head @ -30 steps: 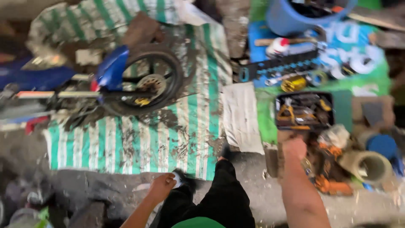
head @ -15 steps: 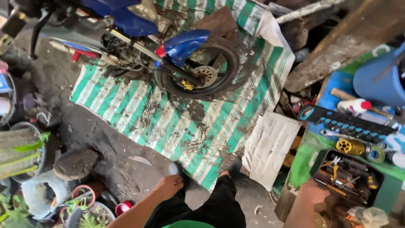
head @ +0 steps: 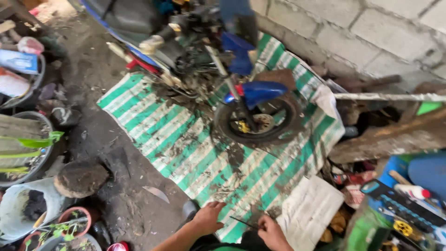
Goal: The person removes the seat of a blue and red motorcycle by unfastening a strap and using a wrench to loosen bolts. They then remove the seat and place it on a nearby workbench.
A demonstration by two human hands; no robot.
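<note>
**Both hands down at the near edge of the striped sheet**

Your view has swung left off the tool spread, and the motorbike now fills the far half of the picture; your right hand, which was out over the open tool case a second ago, is back by your knees. Your right hand (head: 273,234) pinches a thin dark rod (head: 243,222), fingers closed around its end. Your left hand (head: 207,217) lies just beside it, fingers loosely spread on the near edge of the green-and-white striped sheet (head: 186,144); whether it grips anything, you cannot tell. To the near right sit a white folded sack (head: 310,210) and a blue socket tray (head: 409,204), with a white bottle with a red cap (head: 412,191) beside it. Near left, plant pots (head: 74,221). Farther off, the front wheel (head: 260,122) under its blue mudguard (head: 260,91) rests on the sheet. Far left, a flat blue packet (head: 18,61) lies in a basin.
</note>
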